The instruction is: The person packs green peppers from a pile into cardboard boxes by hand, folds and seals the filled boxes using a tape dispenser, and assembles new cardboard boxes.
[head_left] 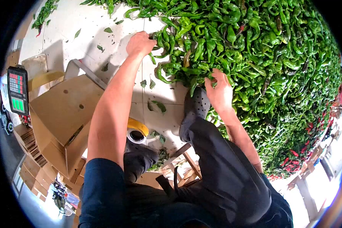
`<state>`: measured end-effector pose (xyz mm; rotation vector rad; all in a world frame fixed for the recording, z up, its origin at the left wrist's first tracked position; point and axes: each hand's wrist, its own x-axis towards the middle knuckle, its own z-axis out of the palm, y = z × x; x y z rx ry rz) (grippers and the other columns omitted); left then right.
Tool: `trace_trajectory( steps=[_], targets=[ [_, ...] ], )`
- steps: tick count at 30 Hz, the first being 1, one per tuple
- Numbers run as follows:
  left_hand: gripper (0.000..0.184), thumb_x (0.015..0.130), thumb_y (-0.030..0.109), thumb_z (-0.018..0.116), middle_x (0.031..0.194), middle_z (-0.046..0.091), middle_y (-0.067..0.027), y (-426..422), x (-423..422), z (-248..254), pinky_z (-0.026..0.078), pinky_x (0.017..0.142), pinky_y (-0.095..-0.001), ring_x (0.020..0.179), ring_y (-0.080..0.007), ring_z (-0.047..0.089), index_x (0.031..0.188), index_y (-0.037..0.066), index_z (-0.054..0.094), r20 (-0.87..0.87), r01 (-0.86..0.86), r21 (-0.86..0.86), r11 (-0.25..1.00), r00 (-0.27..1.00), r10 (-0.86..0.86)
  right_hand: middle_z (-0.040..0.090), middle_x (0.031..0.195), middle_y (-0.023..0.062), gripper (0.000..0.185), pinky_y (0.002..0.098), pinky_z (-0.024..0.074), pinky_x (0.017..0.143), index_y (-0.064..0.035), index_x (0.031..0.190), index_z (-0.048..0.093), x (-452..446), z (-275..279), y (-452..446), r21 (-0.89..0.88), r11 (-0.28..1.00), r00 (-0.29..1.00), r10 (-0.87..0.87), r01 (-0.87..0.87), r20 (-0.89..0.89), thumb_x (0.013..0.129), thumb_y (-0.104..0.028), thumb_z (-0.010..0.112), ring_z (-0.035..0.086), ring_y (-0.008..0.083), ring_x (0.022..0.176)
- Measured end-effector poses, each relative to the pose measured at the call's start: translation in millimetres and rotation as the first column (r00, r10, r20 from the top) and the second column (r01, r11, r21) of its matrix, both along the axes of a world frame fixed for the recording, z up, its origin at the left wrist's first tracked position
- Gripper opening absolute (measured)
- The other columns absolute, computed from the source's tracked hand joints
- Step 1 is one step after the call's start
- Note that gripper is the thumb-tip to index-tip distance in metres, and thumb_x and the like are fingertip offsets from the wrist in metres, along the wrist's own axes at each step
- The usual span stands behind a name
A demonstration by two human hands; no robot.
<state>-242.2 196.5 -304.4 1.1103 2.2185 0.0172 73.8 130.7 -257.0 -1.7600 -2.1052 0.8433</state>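
A large heap of green chili peppers (250, 57) covers the right side and top of the view, with loose leaves among them. My left hand (140, 44) is at the heap's left edge, fingers curled round green peppers; one pepper (152, 57) sticks out below it. The fingertips are partly hidden. My right hand (219, 93) reaches to the heap's near edge, just beyond my shoe (197, 103). Its thumb and bent fingers are apart, close to the peppers, and no pepper shows in its grasp.
An open cardboard box (60, 110) stands at left beside a scale display (18, 90). A yellow tape roll (138, 128) lies near my feet. Leaves (159, 106) are scattered on the pale tiled floor (135, 91). Red peppers (292, 163) show at the lower right.
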Motion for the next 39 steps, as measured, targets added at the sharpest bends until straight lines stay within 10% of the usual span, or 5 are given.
trace_trajectory(
  steps=[7, 12, 18, 31, 39],
  targets=[
    [0.035, 0.077, 0.002, 0.062, 0.089, 0.066, -0.0088, -48.9, -36.3, 17.8, 0.052, 0.062, -0.0309, 0.069, -0.0181, 0.063, 0.112, -0.004, 0.063, 0.770, -0.882, 0.135, 0.452, 0.381, 0.512, 0.068, 0.096, 0.0164, 0.037, 0.0445, 0.0524, 0.083, -0.0009, 0.111, 0.063, -47.6, -11.8, 20.3, 0.308, 0.914, 0.964, 0.248, -0.265, 0.093, 0.080, -0.018, 0.074, 0.065, 0.0339, 0.089],
    [0.027, 0.079, 0.005, 0.063, 0.094, 0.067, -0.0165, -98.3, -18.6, -6.0, 0.053, 0.075, -0.0417, 0.083, -0.0314, 0.066, 0.106, 0.005, 0.071, 0.137, -0.332, 0.305, 0.892, 0.943, 0.304, 0.058, 0.124, 0.0187, 0.054, 0.0473, 0.0436, 0.100, -0.0007, 0.128, 0.055, -96.2, -11.2, 32.1, 0.276, 0.854, 0.897, 0.406, -0.441, 0.177, 0.080, -0.019, 0.072, 0.055, 0.0358, 0.117],
    [0.026, 0.083, 0.004, 0.063, 0.098, 0.068, -0.0168, -68.7, -24.1, -12.2, 0.053, 0.085, -0.0452, 0.096, -0.0356, 0.066, 0.105, 0.013, 0.073, -0.072, 0.178, 0.407, 0.896, 0.984, -0.163, 0.061, 0.121, 0.0181, 0.037, 0.0470, 0.0381, 0.106, -0.0003, 0.115, 0.066, -133.4, -24.5, 57.4, 0.129, 0.649, 0.648, 0.680, -0.750, 0.343, 0.080, -0.013, 0.065, 0.051, 0.0348, 0.123],
    [0.043, 0.085, 0.024, 0.070, 0.109, 0.067, -0.0185, -74.3, -61.6, 23.4, 0.052, 0.091, -0.0416, 0.105, -0.0334, 0.065, 0.120, 0.000, 0.062, -0.324, -0.058, 0.330, 0.942, 0.931, 0.170, 0.060, 0.127, 0.0142, 0.051, 0.0471, 0.0347, 0.111, -0.0014, 0.135, 0.052, -156.0, -53.8, 122.6, 0.390, 0.451, 0.593, 0.671, -0.803, 0.445, 0.088, -0.018, 0.060, 0.051, 0.0306, 0.129],
    [0.043, 0.084, 0.019, 0.079, 0.106, 0.065, -0.0056, -140.4, 35.3, 19.3, 0.052, 0.080, -0.0348, 0.092, -0.0183, 0.061, 0.121, 0.004, 0.063, 0.787, -0.848, 0.000, 0.530, 0.327, 0.523, 0.062, 0.122, 0.0124, 0.046, 0.0473, 0.0355, 0.109, -0.0069, 0.112, 0.070, -161.7, -23.2, 131.4, -0.304, 0.317, 0.121, 0.843, -0.898, 0.524, 0.086, -0.046, 0.067, 0.054, 0.0256, 0.125]
  ],
)
